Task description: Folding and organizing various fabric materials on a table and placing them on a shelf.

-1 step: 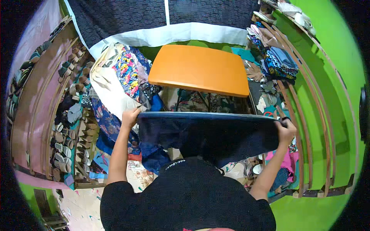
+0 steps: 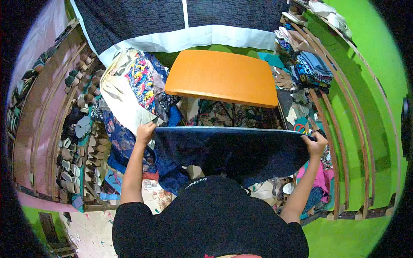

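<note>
A dark navy cloth point(image 2: 258, 148) hangs stretched between my two hands, with a pale line along its upper edge. My left hand point(image 2: 146, 132) pinches its upper left corner. My right hand point(image 2: 316, 144) grips the upper right corner, where a dark bit of fabric shows between the fingers. The cloth's lower part drops out of sight behind my head. Just beyond it stands an orange folding table point(image 2: 221, 77) with a bare top and dark legs. Close to my left hand lies a cream cloth point(image 2: 122, 96), draped over a heap of patterned clothes point(image 2: 144, 79).
Racks of shoes point(image 2: 71, 167) line the left side. On the right, wooden rails point(image 2: 340, 129) run along a green wall, with folded clothes point(image 2: 312, 71) stacked beside them. Pink cloth point(image 2: 327, 180) lies near my right forearm. A dark curtain point(image 2: 236, 17) hangs behind the table.
My right hand has shifted slightly left and down, and the cloth's upper edge sags a little. My left hand is almost where it was.
</note>
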`<state>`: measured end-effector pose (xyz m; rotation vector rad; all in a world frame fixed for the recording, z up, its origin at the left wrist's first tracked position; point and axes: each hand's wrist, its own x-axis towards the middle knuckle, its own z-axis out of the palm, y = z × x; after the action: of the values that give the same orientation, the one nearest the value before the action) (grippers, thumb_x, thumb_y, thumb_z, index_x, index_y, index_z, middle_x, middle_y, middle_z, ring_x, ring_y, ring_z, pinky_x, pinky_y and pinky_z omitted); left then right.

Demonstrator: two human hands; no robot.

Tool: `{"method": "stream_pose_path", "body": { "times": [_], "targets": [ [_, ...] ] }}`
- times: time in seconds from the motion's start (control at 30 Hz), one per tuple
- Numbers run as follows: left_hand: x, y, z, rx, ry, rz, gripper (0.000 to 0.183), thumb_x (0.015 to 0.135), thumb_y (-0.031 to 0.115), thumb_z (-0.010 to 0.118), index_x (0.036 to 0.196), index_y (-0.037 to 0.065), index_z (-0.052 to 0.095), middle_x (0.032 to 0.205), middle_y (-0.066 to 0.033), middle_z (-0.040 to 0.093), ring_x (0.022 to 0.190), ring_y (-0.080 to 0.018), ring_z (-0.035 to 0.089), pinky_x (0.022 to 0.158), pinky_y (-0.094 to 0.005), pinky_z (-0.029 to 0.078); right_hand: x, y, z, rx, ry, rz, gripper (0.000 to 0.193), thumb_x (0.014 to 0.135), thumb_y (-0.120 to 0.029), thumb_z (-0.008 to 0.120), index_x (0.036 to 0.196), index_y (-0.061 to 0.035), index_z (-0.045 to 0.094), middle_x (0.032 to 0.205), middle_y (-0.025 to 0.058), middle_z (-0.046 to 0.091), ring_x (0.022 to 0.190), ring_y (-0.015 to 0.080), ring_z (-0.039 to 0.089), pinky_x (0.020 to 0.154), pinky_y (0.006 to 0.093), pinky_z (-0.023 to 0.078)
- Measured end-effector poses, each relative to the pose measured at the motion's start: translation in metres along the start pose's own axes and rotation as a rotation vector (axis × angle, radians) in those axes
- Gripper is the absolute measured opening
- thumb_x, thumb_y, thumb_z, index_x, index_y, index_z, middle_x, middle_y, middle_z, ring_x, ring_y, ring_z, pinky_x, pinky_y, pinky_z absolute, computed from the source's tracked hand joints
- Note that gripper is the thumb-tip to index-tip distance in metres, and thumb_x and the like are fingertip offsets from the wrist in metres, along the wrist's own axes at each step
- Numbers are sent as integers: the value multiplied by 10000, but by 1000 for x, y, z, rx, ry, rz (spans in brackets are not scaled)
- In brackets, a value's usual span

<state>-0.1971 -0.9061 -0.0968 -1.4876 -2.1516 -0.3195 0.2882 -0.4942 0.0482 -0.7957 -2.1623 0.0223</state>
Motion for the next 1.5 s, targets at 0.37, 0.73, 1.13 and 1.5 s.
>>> {"method": "stream_pose_path", "body": {
  "times": [0.37, 0.73, 1.13, 1.5],
  "targets": [
    [94, -43, -113, 227, 502, -213, 246, 663, 21, 476, 816, 138, 629, 702, -42, 534, 633, -222, 510, 571, -339, 338, 3, 30, -52, -168, 276, 47, 474, 513, -299, 758, 685, -44, 397, 605, 94, 352, 551, 263, 379, 516, 341, 359],
    [23, -56, -49, 239, 180, -723, 234, 755, 56, 418, 930, 132, 553, 815, -82, 530, 756, -267, 546, 636, -370, 431, -36, 52, -7, -290, -66, 36, 249, 623, 16, 489, 865, -2, 544, 843, 209, 567, 803, 363, 542, 714, 393, 425],
    [-62, -62, 18, 138, -301, -1224, 251, 773, 109, 416, 925, 66, 610, 904, -195, 589, 863, -320, 571, 715, -382, 462, -30, 37, 15, 46, -233, 259, 320, 523, 83, 388, 769, 11, 579, 853, 132, 527, 875, 322, 490, 773, 309, 376],
    [-76, -101, 3, -1638, 999, -1568, 319, 712, 0, 562, 1023, -67, 540, 741, -61, 567, 643, -185, 559, 592, -282, 463, -63, 109, 16, 843, -193, 540, 252, 630, -183, 716, 707, -38, 526, 609, 11, 453, 577, 126, 448, 550, 262, 374]
  ]
}}
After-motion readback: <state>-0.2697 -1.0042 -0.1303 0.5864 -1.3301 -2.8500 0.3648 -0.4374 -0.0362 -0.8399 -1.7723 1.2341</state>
